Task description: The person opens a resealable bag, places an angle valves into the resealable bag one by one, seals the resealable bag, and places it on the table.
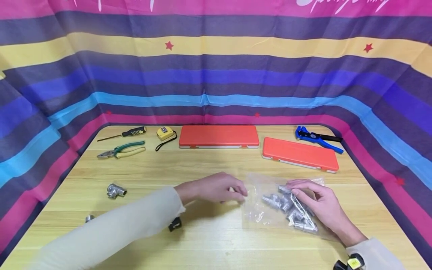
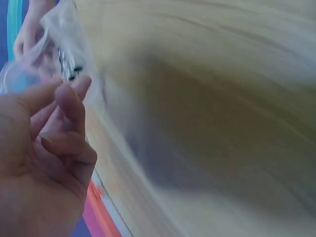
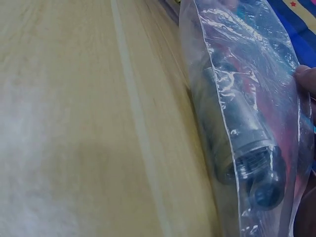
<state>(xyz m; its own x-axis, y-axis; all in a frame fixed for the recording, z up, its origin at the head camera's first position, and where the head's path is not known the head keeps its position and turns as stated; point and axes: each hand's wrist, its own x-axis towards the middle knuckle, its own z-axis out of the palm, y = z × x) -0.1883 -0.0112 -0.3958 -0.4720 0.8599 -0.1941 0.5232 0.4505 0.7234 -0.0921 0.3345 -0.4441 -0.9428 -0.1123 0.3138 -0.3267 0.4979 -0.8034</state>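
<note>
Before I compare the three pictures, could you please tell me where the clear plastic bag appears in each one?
Head: the plastic bag lies right of centre, in the lower half.
Left wrist: the plastic bag is at the upper left, blurred.
Right wrist: the plastic bag takes up much of the right side.
Shared landmark: the right hand, at the bag in every view.

Left hand point(image 1: 219, 188) with bent fingers, right hand point(image 1: 325, 200) apart, thumb opposite its fingers.

Fittings point(image 1: 274, 201) in bag point(image 1: 251, 210), right of pliers point(image 1: 117, 152)
</note>
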